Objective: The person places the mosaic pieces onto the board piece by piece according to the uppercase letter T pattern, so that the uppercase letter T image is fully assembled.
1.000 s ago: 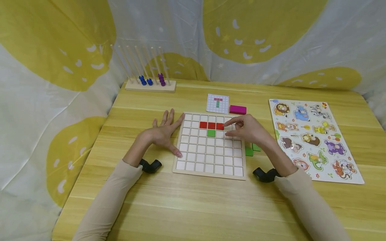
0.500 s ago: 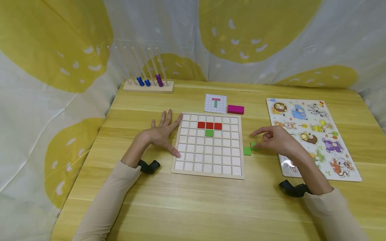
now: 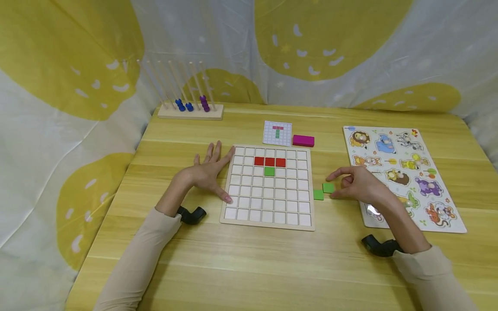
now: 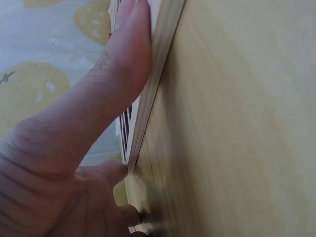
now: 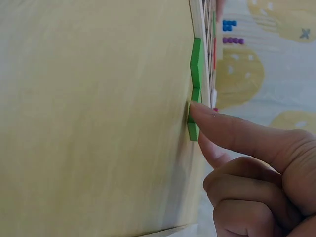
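Observation:
A wooden grid board (image 3: 266, 225) lies mid-table, with a row of three red tiles (image 3: 269, 162) and one green tile (image 3: 269, 171) under the middle one. My left hand (image 3: 204, 176) is spread along its left side, thumb on the rim and index finger at the far corner. Right of the board, my right hand (image 3: 355, 183) reaches around a loose green tile (image 3: 328, 188). Its thumb (image 5: 205, 112) is at the tile's near edge, the index finger past the far edge, the other fingers curled. Another green tile (image 3: 318, 195) lies against the board.
Behind the board lie a pattern card (image 3: 277, 133) with a red and green T and a magenta block (image 3: 303, 141). A peg abacus (image 3: 190, 113) with blue and purple beads stands at the back left. An animal puzzle (image 3: 404, 177) lies on the right, partly under the right arm.
My right hand has moved from the red row on the board out to the loose green tiles on the right, thumb and index finger parting around one. The left hand stays on the board's edge.

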`<state>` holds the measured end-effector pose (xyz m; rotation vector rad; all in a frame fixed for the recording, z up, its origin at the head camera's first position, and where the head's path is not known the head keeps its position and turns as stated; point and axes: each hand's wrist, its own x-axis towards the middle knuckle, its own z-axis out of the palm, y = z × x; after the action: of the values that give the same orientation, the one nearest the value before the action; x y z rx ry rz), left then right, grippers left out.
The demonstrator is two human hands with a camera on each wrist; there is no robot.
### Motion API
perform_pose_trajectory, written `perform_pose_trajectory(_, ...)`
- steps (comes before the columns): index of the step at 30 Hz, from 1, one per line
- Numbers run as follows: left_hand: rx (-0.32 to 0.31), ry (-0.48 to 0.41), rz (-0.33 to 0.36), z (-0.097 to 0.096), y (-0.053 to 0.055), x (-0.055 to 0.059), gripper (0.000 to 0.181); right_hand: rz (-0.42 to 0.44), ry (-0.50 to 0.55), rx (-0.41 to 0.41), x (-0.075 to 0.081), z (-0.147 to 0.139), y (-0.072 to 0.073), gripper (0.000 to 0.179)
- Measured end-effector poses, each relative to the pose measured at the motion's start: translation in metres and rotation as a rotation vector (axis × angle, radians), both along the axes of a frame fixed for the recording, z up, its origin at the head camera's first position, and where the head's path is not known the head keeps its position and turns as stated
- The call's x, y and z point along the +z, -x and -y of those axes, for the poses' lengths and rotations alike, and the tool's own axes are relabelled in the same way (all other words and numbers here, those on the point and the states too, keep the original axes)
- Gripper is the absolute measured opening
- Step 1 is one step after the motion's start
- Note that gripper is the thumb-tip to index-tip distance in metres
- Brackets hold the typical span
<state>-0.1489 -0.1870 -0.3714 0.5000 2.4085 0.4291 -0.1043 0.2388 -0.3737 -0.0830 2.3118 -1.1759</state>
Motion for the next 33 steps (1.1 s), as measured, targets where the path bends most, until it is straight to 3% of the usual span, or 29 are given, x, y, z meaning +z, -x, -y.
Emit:
perform_pose_trajectory(8, -0.001, 0.003, -0.003, 0.0, -0.0003, 0.0005, 0.149, 0.016, 0.005, -0.024, -0.0011, 0.0007, -0.0005, 0.042)
perform_pose_trajectory(28, 0.002, -0.008, -0.003, 0.0, -0.0016, 0.0017, 0.149, -0.068, -0.074, 0.001, -0.0016, -0.0015, -0.0017, 0.036)
perform_pose_trajectory(33, 0.004, -0.01, 0.0, 0.0, -0.002, 0.0013, 0.149, -0.121, -0.089, -0.007, 0.0012, -0.0024, -0.0018, 0.033)
